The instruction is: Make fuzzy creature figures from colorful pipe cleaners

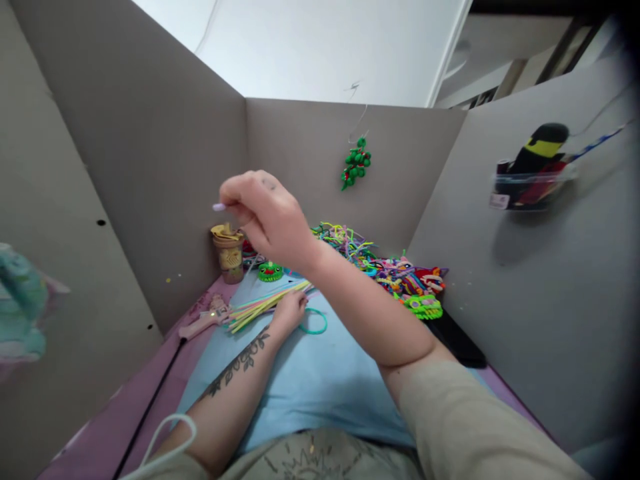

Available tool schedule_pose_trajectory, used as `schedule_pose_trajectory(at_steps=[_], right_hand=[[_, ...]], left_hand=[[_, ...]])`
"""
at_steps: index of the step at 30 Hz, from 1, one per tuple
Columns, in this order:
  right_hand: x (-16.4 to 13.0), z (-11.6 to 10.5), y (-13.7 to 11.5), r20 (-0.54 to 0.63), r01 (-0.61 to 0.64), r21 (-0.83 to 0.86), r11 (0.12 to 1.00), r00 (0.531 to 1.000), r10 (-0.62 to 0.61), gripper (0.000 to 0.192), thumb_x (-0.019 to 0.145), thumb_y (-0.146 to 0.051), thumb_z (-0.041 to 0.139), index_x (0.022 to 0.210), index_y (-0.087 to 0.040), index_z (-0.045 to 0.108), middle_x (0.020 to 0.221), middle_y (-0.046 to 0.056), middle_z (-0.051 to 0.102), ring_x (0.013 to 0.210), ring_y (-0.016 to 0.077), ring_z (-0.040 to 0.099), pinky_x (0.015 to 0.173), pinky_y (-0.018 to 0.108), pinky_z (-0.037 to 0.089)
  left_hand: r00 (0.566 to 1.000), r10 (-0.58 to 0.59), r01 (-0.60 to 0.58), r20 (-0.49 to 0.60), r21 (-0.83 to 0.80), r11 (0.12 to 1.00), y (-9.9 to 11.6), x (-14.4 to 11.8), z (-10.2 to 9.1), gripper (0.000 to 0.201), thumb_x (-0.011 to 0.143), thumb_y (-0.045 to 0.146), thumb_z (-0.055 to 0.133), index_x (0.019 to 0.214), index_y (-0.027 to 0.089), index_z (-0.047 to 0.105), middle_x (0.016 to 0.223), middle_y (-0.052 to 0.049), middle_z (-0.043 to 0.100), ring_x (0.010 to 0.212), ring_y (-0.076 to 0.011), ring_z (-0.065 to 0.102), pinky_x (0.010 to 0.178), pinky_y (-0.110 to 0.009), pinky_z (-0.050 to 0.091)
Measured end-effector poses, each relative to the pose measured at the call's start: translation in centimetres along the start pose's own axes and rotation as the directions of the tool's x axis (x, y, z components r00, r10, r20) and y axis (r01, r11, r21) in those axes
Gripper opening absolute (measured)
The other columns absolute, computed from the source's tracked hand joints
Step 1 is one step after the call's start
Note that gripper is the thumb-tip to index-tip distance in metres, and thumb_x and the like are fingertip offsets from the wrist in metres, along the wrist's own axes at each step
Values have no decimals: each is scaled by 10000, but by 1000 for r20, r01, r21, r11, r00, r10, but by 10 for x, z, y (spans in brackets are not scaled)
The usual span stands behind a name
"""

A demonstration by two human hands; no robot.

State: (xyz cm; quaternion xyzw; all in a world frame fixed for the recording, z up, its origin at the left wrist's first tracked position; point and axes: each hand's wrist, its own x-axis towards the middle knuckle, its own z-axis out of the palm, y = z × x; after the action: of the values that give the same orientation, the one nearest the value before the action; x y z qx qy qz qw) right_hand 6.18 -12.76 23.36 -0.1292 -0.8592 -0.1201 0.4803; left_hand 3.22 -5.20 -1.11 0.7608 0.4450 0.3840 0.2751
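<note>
A bundle of thin, straight pastel sticks point(265, 305), yellow, green and pink, lies fanned on the pale blue mat point(320, 380) towards the desk's far left corner. The left hand point(290, 310) rests on their near ends, fingers curled over them. The right hand point(263, 213) is raised above, pinching something small and lilac. A steady press should keep the smooth sticks from rolling. A teal ring point(314, 322) lies beside; fuzzy, bright pipe cleaners point(390, 270) pile behind.
</note>
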Motion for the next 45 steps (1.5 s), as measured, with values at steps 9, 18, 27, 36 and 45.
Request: schedule_pose_trajectory(at_steps=[9, 18, 27, 36, 45], right_hand=[[-108, 59, 120, 838, 57, -366, 929, 454, 302, 365, 734, -193, 630, 1091, -185, 557, 1110, 102, 596, 929, 224, 609, 662, 256, 450], [-185, 83, 147, 837, -115, -421, 900, 331, 435, 248, 756, -286, 577, 982, -198, 632, 976, 80, 675, 876, 220, 623, 685, 252, 434], [-160, -28, 195, 349, -329, -768, 550, 504, 790, 372, 817, -260, 537, 1186, -215, 556, 1198, 127, 552, 1054, 243, 543, 859, 323, 408], [-220, -25, 199, 318, -465, -797, 386, 221, 922, 319, 866, -218, 466, 1116, -58, 583, 1183, 223, 544, 1058, 234, 546, 887, 286, 394], [-137, -43, 136, 143, -520, -587, 621, 688, 711, 361, 962, -309, 243, 1077, -157, 550, 901, 110, 651, 872, 210, 577, 797, 316, 409]], left_hand=[[952, 252, -285, 175, 198, 938, 17, -20, 6, 196, 820, 156, 458, 856, 173, 650, 874, -73, 660, 834, -191, 585, 754, -282, 418], [882, 374, -448, 287, 265, 854, 22, -25, 4, 198, 845, 172, 439, 854, 174, 637, 817, -53, 643, 761, -168, 581, 661, -249, 407], [910, 337, -371, 240, 113, 922, 21, -24, 8, 225, 859, 218, 436, 911, 205, 654, 899, -72, 665, 840, -192, 597, 748, -262, 423], [983, 168, -170, -68, -17, 985, 11, -12, 4, 201, 847, 259, 465, 815, 183, 649, 772, -46, 641, 736, -169, 558, 704, -267, 413], [951, -271, 279, 148, -788, 549, 14, -2, 2, 128, 757, 254, 616, 793, 134, 587, 660, 0, 589, 470, -59, 447, 427, -167, 326]])
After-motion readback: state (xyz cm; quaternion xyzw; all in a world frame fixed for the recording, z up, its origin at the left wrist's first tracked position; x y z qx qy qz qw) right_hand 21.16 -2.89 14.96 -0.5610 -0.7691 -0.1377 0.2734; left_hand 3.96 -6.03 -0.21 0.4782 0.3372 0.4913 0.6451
